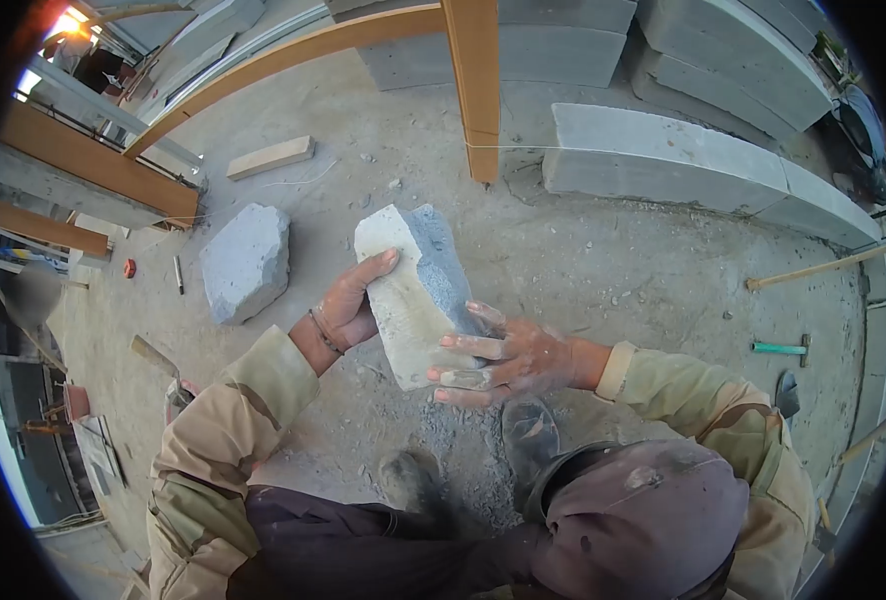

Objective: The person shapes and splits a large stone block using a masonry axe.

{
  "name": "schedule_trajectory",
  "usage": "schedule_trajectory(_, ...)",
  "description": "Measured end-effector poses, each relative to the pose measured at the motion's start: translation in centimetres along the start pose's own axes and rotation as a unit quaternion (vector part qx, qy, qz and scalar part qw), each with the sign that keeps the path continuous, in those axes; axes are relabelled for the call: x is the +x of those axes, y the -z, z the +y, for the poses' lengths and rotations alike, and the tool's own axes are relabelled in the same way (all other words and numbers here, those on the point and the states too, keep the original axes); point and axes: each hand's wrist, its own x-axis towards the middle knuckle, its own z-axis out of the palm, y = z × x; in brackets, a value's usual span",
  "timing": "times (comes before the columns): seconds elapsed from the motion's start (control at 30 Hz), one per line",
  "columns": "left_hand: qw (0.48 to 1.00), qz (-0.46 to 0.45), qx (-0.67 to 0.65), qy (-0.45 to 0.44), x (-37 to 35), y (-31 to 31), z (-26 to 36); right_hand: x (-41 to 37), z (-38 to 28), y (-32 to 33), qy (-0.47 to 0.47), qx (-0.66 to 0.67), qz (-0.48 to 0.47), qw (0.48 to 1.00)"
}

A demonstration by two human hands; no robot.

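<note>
A broken piece of pale lightweight concrete block (403, 290) is held tilted above the floor, between both my hands. My left hand (346, 306) grips its left side, the thumb lying on the upper face and the other fingers hidden beneath. Against the lower right part presses my right hand (508, 358), with dusty fingers reaching over the face. A rough, jagged bluish side of the piece faces right. Below it, crumbs and grey dust (468, 470) lie between my boots (530, 440). Another broken block chunk (247, 263) rests on the floor to the left.
Whole blocks (663, 160) form a low row at the back right, with a string (513, 147) stretched near it. An orange-brown post (474, 90) stands ahead. A green-handled hammer (781, 348) lies right; a trowel (168, 370) is left. A short pale bar (271, 158) lies beyond.
</note>
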Motion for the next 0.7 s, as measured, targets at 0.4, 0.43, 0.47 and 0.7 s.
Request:
schedule_trajectory(0.4,0.761,0.125,0.563,-0.296,-2.0,9.4,0.5,-9.1,-6.2,-8.3,-0.599,-0.049,-0.199,0.774)
schedule_trajectory(0.43,0.742,0.121,0.583,-0.307,-2.1,10.9,0.2,-10.1,-5.1,-9.1,-0.58,-0.064,-0.221,0.782)
schedule_trajectory(0.47,0.725,0.115,0.604,-0.311,-2.6,11.4,-0.2,-10.1,-4.6,-9.3,-0.562,-0.073,-0.244,0.787)
schedule_trajectory(0.7,0.586,0.187,0.697,-0.369,-4.4,7.7,1.5,-5.7,-3.6,-4.2,-0.731,0.596,-0.138,0.301)
